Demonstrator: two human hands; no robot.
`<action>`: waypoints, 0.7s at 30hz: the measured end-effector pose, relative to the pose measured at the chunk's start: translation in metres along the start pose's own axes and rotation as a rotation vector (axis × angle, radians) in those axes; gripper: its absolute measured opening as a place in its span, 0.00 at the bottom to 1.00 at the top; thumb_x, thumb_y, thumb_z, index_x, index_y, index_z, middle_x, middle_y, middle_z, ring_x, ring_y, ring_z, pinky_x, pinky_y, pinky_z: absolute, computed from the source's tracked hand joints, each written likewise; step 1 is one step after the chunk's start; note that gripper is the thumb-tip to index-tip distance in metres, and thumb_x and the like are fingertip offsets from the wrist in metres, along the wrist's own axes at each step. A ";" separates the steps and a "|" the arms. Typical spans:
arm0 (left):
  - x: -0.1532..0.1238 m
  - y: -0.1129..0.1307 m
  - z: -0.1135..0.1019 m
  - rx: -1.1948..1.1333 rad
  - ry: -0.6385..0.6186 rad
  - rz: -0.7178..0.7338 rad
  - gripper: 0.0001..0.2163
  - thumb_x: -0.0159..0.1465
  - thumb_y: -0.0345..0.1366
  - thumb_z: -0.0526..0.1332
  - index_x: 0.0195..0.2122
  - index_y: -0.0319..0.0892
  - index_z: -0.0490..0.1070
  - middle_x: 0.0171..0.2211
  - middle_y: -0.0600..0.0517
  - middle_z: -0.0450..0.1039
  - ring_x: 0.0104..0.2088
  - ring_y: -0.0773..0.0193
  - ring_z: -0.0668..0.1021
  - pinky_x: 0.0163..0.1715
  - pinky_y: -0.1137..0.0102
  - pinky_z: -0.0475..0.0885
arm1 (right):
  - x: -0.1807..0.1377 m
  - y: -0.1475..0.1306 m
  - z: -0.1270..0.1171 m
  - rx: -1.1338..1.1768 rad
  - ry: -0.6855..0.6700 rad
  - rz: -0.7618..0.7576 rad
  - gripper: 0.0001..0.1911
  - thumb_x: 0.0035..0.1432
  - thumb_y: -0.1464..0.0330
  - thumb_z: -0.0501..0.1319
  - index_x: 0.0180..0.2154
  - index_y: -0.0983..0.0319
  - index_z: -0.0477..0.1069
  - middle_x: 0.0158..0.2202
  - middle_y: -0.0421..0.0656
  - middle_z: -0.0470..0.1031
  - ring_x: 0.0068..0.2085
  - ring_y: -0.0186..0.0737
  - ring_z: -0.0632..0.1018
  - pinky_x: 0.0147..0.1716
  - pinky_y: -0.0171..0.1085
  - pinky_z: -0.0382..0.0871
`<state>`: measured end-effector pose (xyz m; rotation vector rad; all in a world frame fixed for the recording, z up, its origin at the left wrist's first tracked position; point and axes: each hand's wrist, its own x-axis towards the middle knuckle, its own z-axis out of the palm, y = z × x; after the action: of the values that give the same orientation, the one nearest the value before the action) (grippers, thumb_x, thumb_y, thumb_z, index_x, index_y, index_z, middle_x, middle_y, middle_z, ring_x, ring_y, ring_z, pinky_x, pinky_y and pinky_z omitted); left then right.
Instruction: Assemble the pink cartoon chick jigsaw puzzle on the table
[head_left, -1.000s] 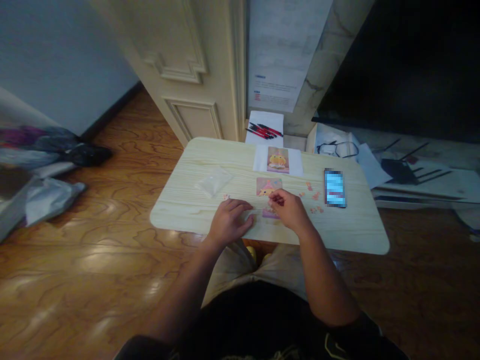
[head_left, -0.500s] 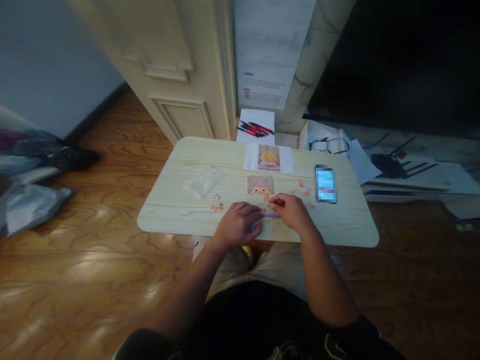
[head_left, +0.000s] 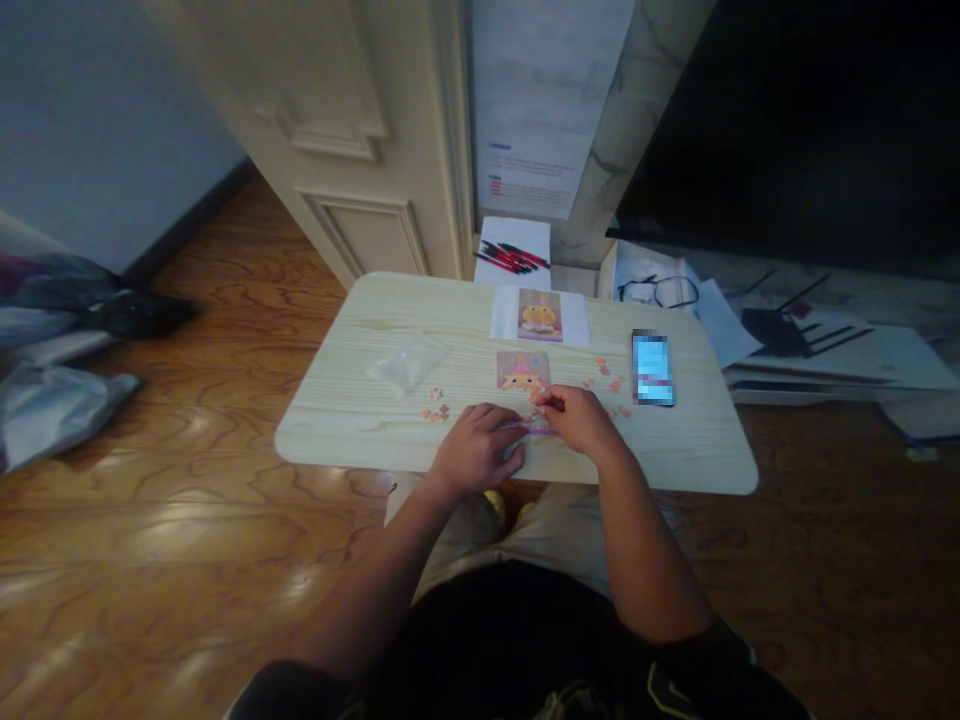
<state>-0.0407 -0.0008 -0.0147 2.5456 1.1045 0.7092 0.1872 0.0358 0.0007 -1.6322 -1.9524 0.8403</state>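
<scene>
Part-built puzzle (head_left: 523, 369) on a pale worktop (head_left: 337, 335)

It lies near the centre, before a printed picture (head_left: 539, 316). The left hand (head_left: 478, 450) rests open; the right hand (head_left: 579, 418) pinches, on what is unclear. Wooden floor (head_left: 187, 520) surrounds; a dark screen (head_left: 810, 130) stands beyond.

1 head-worn view, tilted down
Faces forward from above the torso (head_left: 495, 640), far enough back for the table (head_left: 337, 420) at full width, floor (head_left: 187, 540) and wall (head_left: 105, 120).
</scene>
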 end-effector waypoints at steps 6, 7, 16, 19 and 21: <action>-0.001 0.000 0.000 -0.007 0.045 -0.027 0.12 0.67 0.40 0.62 0.49 0.49 0.80 0.51 0.46 0.77 0.50 0.52 0.76 0.50 0.54 0.71 | 0.004 -0.002 -0.003 0.006 0.010 -0.033 0.12 0.62 0.75 0.63 0.42 0.57 0.82 0.44 0.43 0.84 0.47 0.43 0.82 0.52 0.42 0.73; -0.001 0.000 0.000 -0.005 0.050 -0.035 0.11 0.67 0.40 0.62 0.48 0.49 0.80 0.51 0.46 0.77 0.50 0.52 0.77 0.50 0.54 0.71 | 0.005 -0.003 -0.004 0.006 0.005 -0.055 0.12 0.62 0.76 0.63 0.43 0.57 0.82 0.45 0.43 0.84 0.47 0.43 0.82 0.53 0.42 0.73; 0.000 -0.001 0.001 -0.009 0.045 -0.040 0.11 0.66 0.39 0.63 0.47 0.49 0.81 0.50 0.46 0.78 0.50 0.52 0.77 0.50 0.54 0.72 | 0.005 -0.007 -0.012 0.012 -0.038 -0.095 0.16 0.63 0.78 0.60 0.44 0.57 0.82 0.46 0.43 0.83 0.48 0.42 0.82 0.52 0.41 0.74; 0.000 -0.001 0.000 -0.015 0.041 -0.030 0.11 0.66 0.39 0.63 0.48 0.49 0.81 0.51 0.47 0.78 0.50 0.52 0.77 0.51 0.54 0.72 | 0.002 -0.006 -0.012 0.047 -0.015 -0.074 0.14 0.63 0.76 0.61 0.44 0.57 0.81 0.45 0.42 0.84 0.46 0.41 0.82 0.50 0.40 0.74; 0.001 0.000 -0.001 -0.012 0.024 -0.018 0.12 0.66 0.40 0.63 0.49 0.50 0.81 0.52 0.47 0.77 0.51 0.52 0.76 0.51 0.54 0.71 | 0.000 -0.005 -0.011 0.072 -0.003 -0.065 0.12 0.62 0.76 0.61 0.43 0.57 0.81 0.43 0.41 0.84 0.44 0.40 0.82 0.49 0.39 0.74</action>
<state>-0.0411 -0.0001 -0.0140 2.5204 1.1253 0.7412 0.1910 0.0367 0.0123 -1.5198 -1.9433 0.8772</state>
